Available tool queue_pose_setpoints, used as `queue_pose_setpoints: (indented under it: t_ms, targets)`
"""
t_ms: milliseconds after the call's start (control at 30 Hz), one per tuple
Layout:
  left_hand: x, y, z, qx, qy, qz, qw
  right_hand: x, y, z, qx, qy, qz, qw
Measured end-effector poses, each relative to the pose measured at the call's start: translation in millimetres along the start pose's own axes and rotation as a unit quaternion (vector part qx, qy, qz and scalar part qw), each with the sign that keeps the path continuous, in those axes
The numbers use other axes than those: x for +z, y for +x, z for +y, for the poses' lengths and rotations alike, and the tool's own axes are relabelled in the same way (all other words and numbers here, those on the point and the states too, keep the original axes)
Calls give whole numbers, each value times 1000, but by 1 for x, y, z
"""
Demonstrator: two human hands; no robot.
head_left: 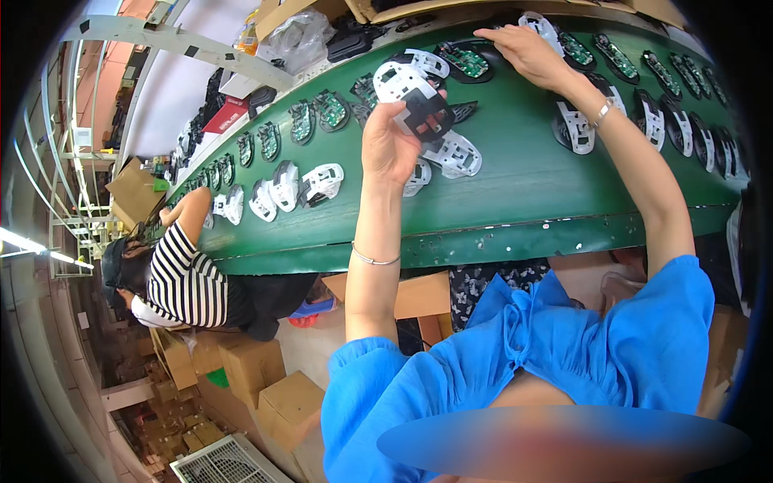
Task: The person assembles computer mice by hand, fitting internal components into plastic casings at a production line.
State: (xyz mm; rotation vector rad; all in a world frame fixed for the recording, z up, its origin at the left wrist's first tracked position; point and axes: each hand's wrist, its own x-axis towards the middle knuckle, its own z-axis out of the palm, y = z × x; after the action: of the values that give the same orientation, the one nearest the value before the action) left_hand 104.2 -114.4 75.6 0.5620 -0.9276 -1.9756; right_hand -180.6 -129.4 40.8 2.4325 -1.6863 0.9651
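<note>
My left hand (pixel 390 141) is closed around a white-and-black plastic shell (pixel 408 92), shaped like part of a computer mouse, raised over the green work surface (pixel 515 189). My right hand (pixel 527 55) is stretched out at the far side, fingers extended, with nothing visible in it. Its fingertips are close to a green circuit board in a black base (pixel 465 60). Beneath and beside my left hand lie more white shells, one of them (pixel 453 154) just right of my wrist. Another white shell (pixel 541 30) lies just beyond my right hand.
Rows of circuit boards in black bases (pixel 302 122) and white shells (pixel 322 184) run along the surface on both sides. A co-worker in a striped top (pixel 189 274) works at the left. Cardboard boxes (pixel 251 366) stand on the floor; a clear plastic bag (pixel 299 39) lies beyond the far edge.
</note>
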Motion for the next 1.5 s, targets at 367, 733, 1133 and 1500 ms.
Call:
queue_pose_setpoints:
  t_ms: [367, 733, 1133, 1500]
  targets:
    - [46, -31, -46, -53, -106, -72, 990, -78, -17, -114, -222, 198, -4, 955]
    - [65, -42, -44, 46, -42, -48, 997, -64, -63, -142, 174, 441, 130, 871]
    - [69, -44, -49, 22, -34, -87, 995, -75, -60, -144, 86, 408, 154, 896]
    - [73, -41, -73, 135, 101, -48, 984, -62, -71, -150, 188, 495, 178, 830]
